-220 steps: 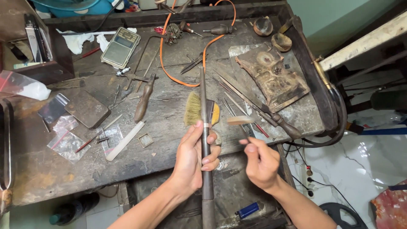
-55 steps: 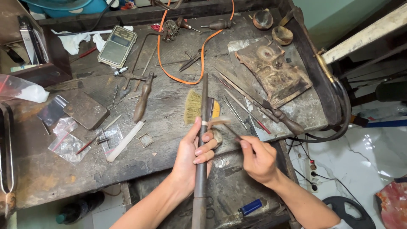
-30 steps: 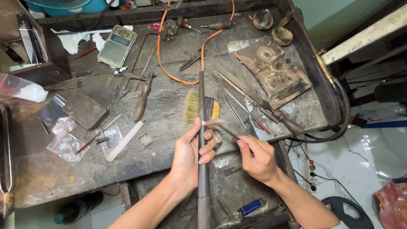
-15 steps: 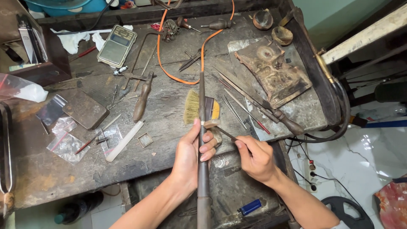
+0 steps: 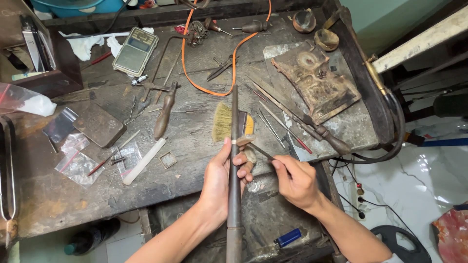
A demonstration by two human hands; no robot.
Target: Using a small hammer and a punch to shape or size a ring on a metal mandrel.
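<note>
My left hand [image 5: 224, 180] grips a long dark tapered metal rod [image 5: 234, 122] that points away from me over the bench, with a thin pale ring [image 5: 237, 141] around it just above my fingers. My right hand [image 5: 296, 180] holds a thin dark tool [image 5: 262, 151] whose tip touches the rod at the ring. A yellow-handled brush [image 5: 225, 122] with pale bristles lies on the bench just behind the rod.
The worn workbench [image 5: 44, 204] carries files [image 5: 287, 117], a wooden-handled tool [image 5: 164, 111], a small scale [image 5: 135, 45], an orange cable [image 5: 209, 87], plastic bags [image 5: 75, 158], a dark block [image 5: 99, 125] and a rusty block [image 5: 314, 80]. A blue lighter [image 5: 288, 237] lies below.
My right hand has brought the thin tool closer in against the ring on the rod. My left hand keeps the rod almost still.
</note>
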